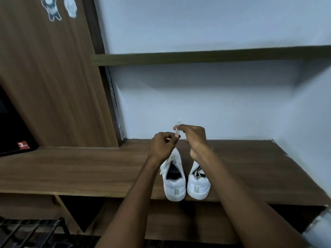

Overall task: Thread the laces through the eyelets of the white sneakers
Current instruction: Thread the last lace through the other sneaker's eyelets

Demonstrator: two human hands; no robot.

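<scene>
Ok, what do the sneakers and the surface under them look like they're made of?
Sneakers: smooth white leather or a synthetic look-alike, matte, with stitched panels; the picture can't settle which. Desk: brown wood-grain board, probably laminate, judging by its even streaked pattern and chipped far right edge.

Bare wooden desk top (75, 169) is seen left of the two sneakers (186, 181) and again on their right, out to the wall (304, 122). Passage at the far left is closed by an upright wooden panel (53, 77). Overhead room is capped by a shelf (206, 55). The space just above the sneakers is taken by both hands.
</scene>
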